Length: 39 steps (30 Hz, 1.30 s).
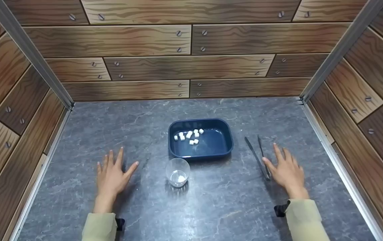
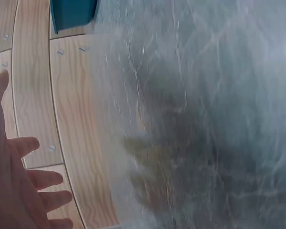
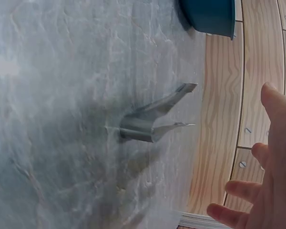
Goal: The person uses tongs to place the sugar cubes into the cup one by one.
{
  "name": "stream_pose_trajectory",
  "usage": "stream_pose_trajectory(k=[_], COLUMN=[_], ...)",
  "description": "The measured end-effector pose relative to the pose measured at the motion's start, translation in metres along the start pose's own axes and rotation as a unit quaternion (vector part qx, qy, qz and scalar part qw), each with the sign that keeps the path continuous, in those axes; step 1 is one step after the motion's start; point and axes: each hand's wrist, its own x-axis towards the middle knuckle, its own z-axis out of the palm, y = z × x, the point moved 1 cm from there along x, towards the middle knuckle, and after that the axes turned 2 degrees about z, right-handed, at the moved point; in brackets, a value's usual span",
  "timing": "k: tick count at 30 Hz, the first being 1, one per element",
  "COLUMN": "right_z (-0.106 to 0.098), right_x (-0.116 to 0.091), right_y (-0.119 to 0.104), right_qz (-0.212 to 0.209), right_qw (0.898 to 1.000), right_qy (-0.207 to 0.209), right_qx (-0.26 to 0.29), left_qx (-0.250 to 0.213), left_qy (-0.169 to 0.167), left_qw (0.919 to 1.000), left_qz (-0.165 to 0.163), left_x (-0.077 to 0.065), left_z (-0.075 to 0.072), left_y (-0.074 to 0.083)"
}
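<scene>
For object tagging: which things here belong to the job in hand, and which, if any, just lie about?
Likely the job's:
blue rectangular tray
white cubes
clear round cup
grey V-shaped metallic tongs near the right hand

Just lying about:
nothing loose visible, only surroundings:
grey marbled tabletop
brown wood-patterned walls

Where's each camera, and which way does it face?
Head: worn on the head, facing forward and down at tray, cup, tongs; left hand, right hand, sleeves show.
Left wrist: worn there, facing table and wall; left hand shows.
Right wrist: worn there, facing tongs and wall; right hand shows.
Both wrist views share the tray.
</scene>
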Motion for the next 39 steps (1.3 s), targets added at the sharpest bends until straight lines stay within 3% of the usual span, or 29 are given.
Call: stream_pose_trajectory(k=[5, 9, 14, 18, 26, 34, 39], right_z=[0.006, 0.011, 0.017, 0.021, 0.026, 0.030, 0.032], right_x=[-0.003, -0.002, -0.003, -0.003, -0.002, 0.000, 0.002], right_y=[-0.002, -0.004, -0.006, -0.007, -0.010, -0.010, -0.012], right_qz=[0.012, 0.018, 0.021, 0.024, 0.042, 0.052, 0.058], right_qw=[1.000, 0.998, 0.997, 0.997, 0.995, 0.994, 0.992], right_qy=[-0.025, -0.042, -0.050, -0.055, -0.065, -0.072, -0.084], right_qx=[0.014, 0.034, 0.050, 0.055, 0.063, 0.068, 0.074], left_qx=[-0.019, -0.062, -0.147, -0.189, -0.220, -0.255, -0.272], left_qy=[0.011, 0.022, -0.004, -0.017, -0.027, -0.037, -0.042], left_qw=[0.9996, 0.9968, 0.9855, 0.9768, 0.9684, 0.9510, 0.9484], left_qz=[0.018, 0.045, 0.084, 0.099, 0.113, 0.171, 0.157], left_x=[-0.006, -0.010, -0.016, -0.018, -0.021, -0.019, -0.018], left_z=[0.008, 0.015, 0.019, 0.021, 0.033, 0.051, 0.057], left_y=[0.011, 0.020, 0.031, 0.041, 0.062, 0.080, 0.087])
